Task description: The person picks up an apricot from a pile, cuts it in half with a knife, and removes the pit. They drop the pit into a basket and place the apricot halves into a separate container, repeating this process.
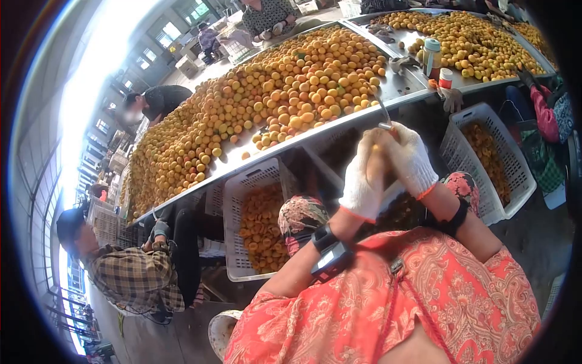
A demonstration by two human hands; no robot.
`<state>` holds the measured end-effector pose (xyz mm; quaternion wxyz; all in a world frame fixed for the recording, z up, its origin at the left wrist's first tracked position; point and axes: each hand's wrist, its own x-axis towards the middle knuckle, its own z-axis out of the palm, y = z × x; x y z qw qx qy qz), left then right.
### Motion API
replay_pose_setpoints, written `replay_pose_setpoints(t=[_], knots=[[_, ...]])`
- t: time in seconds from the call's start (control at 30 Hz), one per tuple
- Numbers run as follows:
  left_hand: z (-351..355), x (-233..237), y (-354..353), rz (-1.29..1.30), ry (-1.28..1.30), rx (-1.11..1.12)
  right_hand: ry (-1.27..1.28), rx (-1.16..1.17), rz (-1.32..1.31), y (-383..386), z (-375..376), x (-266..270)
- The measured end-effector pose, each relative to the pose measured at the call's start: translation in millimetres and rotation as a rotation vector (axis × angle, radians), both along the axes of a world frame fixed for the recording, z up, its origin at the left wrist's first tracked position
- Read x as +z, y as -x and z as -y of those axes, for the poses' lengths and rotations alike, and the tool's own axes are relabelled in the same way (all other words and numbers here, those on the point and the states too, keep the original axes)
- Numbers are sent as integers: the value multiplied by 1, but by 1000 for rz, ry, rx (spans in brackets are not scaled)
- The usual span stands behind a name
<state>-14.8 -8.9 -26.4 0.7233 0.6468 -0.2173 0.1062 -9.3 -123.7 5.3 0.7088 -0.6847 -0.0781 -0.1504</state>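
Both my hands wear white gloves and meet in front of me, just past the near edge of the metal table. My left hand (pixel 366 173) has its bare fingers wrapped round a small orange fruit (pixel 377 149), mostly hidden by the fingers. My right hand (pixel 411 156) is closed round a thin metal tool (pixel 385 115) whose curved tip points up toward the table. Beyond my hands lies a large heap of orange-yellow apricots (pixel 291 85).
White crates with orange fruit pieces stand left (pixel 233 242) and right (pixel 510 155) below the metal table (pixel 397 85). A bottle (pixel 431 57) and a red-white jar (pixel 445 77) stand on it. A person in a checked shirt (pixel 136 273) sits left; others work around the table.
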Motion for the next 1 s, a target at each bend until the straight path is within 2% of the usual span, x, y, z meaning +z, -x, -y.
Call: replay_pose_setpoints(t=[0.07, 0.13, 0.17, 0.2, 0.27, 0.4, 0.47, 0.53, 0.6, 0.63, 0.7, 0.77, 0.8, 0.83, 0.87, 0.93, 0.97, 1.0], knots=[[-2, 16, 6, -324, 159, -115, 42, 22, -70, -2, -2, 6], [0, 4, 3, -352, 201, -49, -6, 11, -93, -2, -5, 6], [0, -3, 1, -381, 242, 16, 65, -30, -48, -4, -4, -1], [-2, -10, -2, -378, 243, 21, 136, -71, -4, -5, -5, -5], [-4, -14, -3, -316, 115, 13, 110, -106, -25, -3, -10, 2], [0, -22, -11, -247, 123, 31, 76, -108, 20, -5, -10, 9], [1, -10, -5, -287, 149, -5, 37, -88, -3, -7, -9, 9], [4, 5, 3, -331, 176, -41, 131, -125, 14, -7, -9, 6], [6, 18, 7, -735, 460, -127, 170, -140, 26, -3, -12, 11], [8, 16, 5, -739, 459, -127, 208, -156, 36, 0, -14, 12], [15, 12, 1, -734, 713, -153, 302, -199, 121, 4, -19, 14], [13, 12, 4, -786, 757, -168, 464, -244, 229, 7, -20, 16], [11, 14, 6, -834, 800, -182, 464, -248, 224, 8, -20, 15], [10, 18, 6, -891, 702, -144, 487, -250, 257, 8, -20, 12], [9, 22, 10, -899, 699, -148, 509, -253, 289, 9, -20, 9], [7, 31, 20, -1086, 668, -146, 553, -251, 312, 10, -18, 7], [5, 34, 22, -1161, 531, -99, 571, -217, 315, 12, -17, 7], [4, 34, 21, -1166, 530, -101, 590, -184, 320, 12, -15, 7]])
